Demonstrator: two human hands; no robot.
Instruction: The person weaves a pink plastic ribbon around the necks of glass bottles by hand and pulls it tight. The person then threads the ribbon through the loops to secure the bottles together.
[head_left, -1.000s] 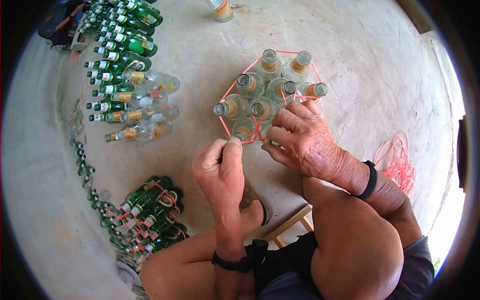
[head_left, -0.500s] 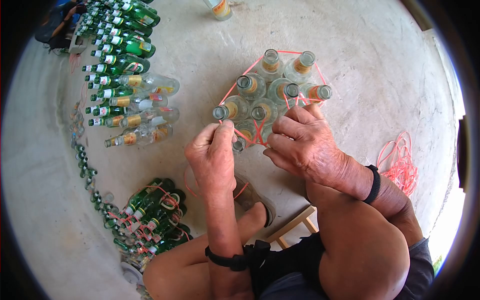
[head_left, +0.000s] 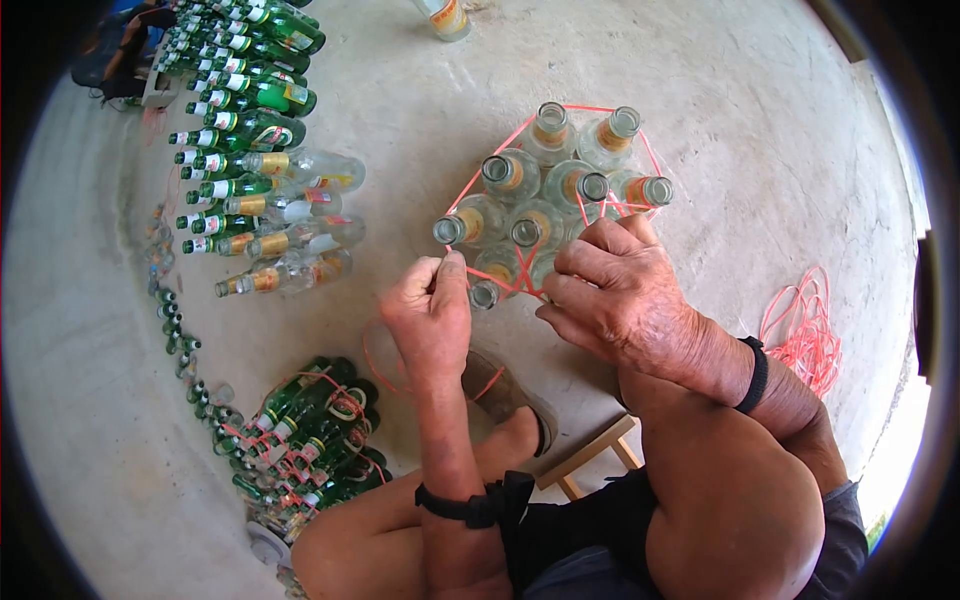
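Several clear glass bottles (head_left: 575,185) stand upright in a tight group on the concrete floor. A pink plastic cord (head_left: 493,160) runs around their necks and crosses in front of the nearest ones. At the near left edge of the group, my left hand (head_left: 432,310) is closed, pinching the cord between thumb and finger. Over the near right bottles, my right hand (head_left: 618,290) has its fingers curled round the same cord, drawn taut between both hands. My right hand hides part of the bottles beneath it.
Green and clear bottles (head_left: 255,135) lie in rows at the left. Corded green bottles (head_left: 315,425) are at the lower left. A cord heap (head_left: 805,340) lies right, a wooden stool (head_left: 595,450) below, and a single bottle (head_left: 445,18) at the top. Another person's arm (head_left: 130,35) shows at upper left.
The whole view has shifted slightly, with everything a little further right. Both hands keep their hold on the cord, nearly unchanged relative to the bottles.
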